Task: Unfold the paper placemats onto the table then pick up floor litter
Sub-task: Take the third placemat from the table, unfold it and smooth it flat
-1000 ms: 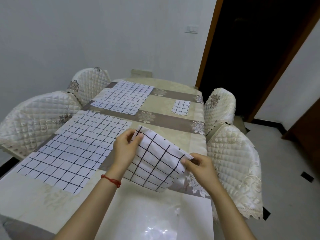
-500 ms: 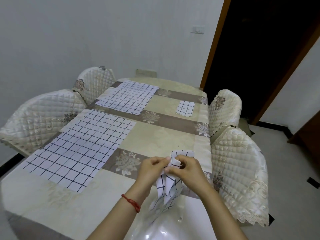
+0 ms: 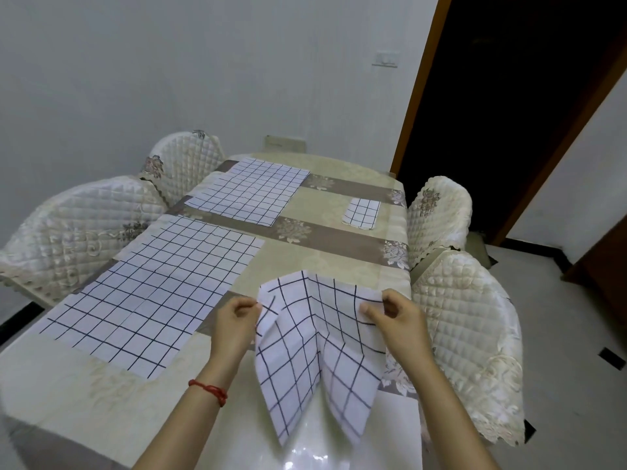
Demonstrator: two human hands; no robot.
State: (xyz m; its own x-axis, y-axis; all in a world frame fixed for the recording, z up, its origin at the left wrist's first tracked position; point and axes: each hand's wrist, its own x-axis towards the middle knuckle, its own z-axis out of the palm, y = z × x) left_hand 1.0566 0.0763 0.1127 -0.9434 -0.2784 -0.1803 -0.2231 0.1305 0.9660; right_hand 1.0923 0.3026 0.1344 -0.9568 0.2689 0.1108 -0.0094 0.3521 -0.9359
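A white paper placemat with a dark grid (image 3: 315,351) hangs partly unfolded above the near right part of the table (image 3: 305,256). My left hand (image 3: 235,322) pinches its left upper edge and my right hand (image 3: 395,317) pinches its right upper edge. The sheet still has a fold down its middle. Two unfolded placemats lie flat on the left side: a near placemat (image 3: 149,293) and a far placemat (image 3: 249,189). A small folded placemat (image 3: 361,213) lies at the far right of the table.
Quilted cream chairs stand on both sides: near left chair (image 3: 71,225), far left chair (image 3: 185,157), near right chair (image 3: 464,327), far right chair (image 3: 437,208). A dark doorway (image 3: 502,96) opens at the back right. A small dark scrap (image 3: 612,357) lies on the pale floor at right.
My hands were close together on the bunched placemat half a second ago. They have moved apart, and the sheet has opened wider between them.
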